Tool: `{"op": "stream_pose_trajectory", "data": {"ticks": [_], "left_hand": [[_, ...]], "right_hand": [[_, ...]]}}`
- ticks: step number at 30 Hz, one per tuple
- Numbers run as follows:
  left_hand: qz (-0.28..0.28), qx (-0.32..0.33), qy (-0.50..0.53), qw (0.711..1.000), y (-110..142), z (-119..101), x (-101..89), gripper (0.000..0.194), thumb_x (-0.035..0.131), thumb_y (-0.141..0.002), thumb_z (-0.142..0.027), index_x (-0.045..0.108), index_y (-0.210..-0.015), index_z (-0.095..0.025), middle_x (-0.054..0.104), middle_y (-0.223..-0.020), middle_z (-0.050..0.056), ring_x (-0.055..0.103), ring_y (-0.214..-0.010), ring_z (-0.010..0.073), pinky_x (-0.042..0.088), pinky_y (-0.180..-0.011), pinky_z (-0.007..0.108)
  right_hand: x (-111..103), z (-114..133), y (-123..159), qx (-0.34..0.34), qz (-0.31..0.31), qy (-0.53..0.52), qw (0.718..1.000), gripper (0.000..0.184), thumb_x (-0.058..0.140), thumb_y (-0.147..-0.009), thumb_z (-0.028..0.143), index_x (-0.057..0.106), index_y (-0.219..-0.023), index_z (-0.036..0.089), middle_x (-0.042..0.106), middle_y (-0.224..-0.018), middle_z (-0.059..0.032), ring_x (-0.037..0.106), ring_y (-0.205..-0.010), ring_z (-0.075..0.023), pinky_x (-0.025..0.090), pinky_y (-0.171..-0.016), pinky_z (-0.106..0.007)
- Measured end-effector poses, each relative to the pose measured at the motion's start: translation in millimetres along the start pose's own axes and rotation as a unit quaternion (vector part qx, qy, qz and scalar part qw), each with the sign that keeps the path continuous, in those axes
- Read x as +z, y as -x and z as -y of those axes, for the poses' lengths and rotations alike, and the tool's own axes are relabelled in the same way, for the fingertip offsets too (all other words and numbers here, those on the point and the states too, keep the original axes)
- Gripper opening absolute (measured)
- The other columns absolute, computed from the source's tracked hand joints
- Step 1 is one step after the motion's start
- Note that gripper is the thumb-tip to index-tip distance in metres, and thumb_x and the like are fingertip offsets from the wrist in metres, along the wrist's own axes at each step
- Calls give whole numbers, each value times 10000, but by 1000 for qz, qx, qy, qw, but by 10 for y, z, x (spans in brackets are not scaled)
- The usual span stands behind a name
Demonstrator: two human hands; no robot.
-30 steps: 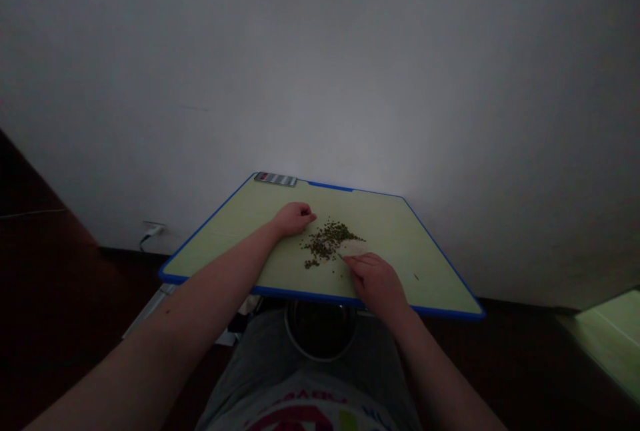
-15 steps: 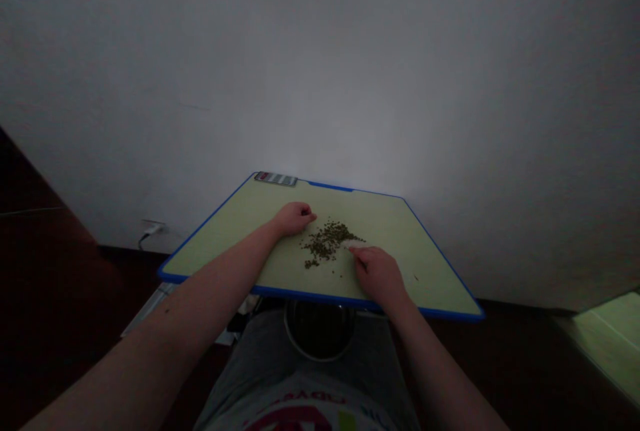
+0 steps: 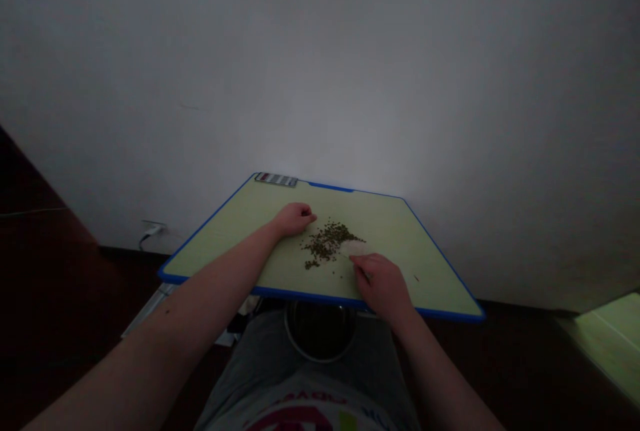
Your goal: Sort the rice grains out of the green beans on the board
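Note:
A loose heap of small dark green-brown grains lies spread on a pale board with a blue rim. To the left of the grains, my left hand rests on the board, fingers curled in; what they hold, if anything, is hidden. My right hand is at the right of the heap, its fingers pinched at the near edge of a whitish, translucent flat piece. That piece lies against the right side of the grains. Its exact kind is unclear in the dim light.
A phone lies at the board's far left corner, its screen lit. A round dark bowl with a shiny rim sits on my lap under the near edge. A pale wall rises behind the board. A plug and cord are at left.
My right hand has shifted slightly right and toward me, and more of the whitish flat piece shows. My left hand has stayed in place.

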State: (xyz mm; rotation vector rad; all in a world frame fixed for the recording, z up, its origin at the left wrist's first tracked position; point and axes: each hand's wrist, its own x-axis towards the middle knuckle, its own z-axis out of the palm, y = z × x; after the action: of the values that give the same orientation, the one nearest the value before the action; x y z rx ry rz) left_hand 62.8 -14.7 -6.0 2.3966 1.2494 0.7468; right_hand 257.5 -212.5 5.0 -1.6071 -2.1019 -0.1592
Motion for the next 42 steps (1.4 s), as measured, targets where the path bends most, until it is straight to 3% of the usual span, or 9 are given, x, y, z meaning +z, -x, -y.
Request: {"op": "stream_pose_trajectory", "data": {"ticks": [12,25,33,39,42], "left_hand": [[-1,-2,0,1000,0,8,9,311,476,-726,-446,597,-669,-165,561,-604,5,466,-570,116,318,-533,245],[-2,-4,2,1000,-18,25,24,320,478,-725,-455,589,-656,-164,537,-575,-6,445,-547,105,309,-520,241],[-3,-4,4,1000,-10,27,30,321,475,-724,-457,601,-678,-165,566,-607,5,468,-579,118,327,-541,244],[0,-9,-1,1000,-23,39,41,332,471,-723,-466,611,-693,-167,576,-614,11,474,-580,123,335,-551,246],[-3,-2,-5,1000,-25,40,38,334,469,-722,-465,612,-686,-166,581,-630,14,476,-591,125,334,-555,247]], "right_hand": [[34,-43,-103,-15,15,-17,1000,306,446,-792,138,657,-1009,188,681,-952,-51,598,-878,-173,454,-827,-312],[-52,31,125,-55,3,-68,996,285,461,-800,120,644,-1004,197,683,-922,-42,593,-840,-154,460,-802,-301],[-4,-74,-28,-19,-1,-28,999,297,455,-785,108,656,-993,175,684,-936,-45,588,-872,-174,450,-830,-312],[-49,8,56,-86,13,-73,994,297,461,-789,101,651,-998,192,686,-910,-35,581,-855,-148,447,-819,-283],[-9,20,45,-82,16,-75,994,306,459,-779,84,653,-988,194,687,-922,-29,582,-866,-142,445,-830,-282]]}}
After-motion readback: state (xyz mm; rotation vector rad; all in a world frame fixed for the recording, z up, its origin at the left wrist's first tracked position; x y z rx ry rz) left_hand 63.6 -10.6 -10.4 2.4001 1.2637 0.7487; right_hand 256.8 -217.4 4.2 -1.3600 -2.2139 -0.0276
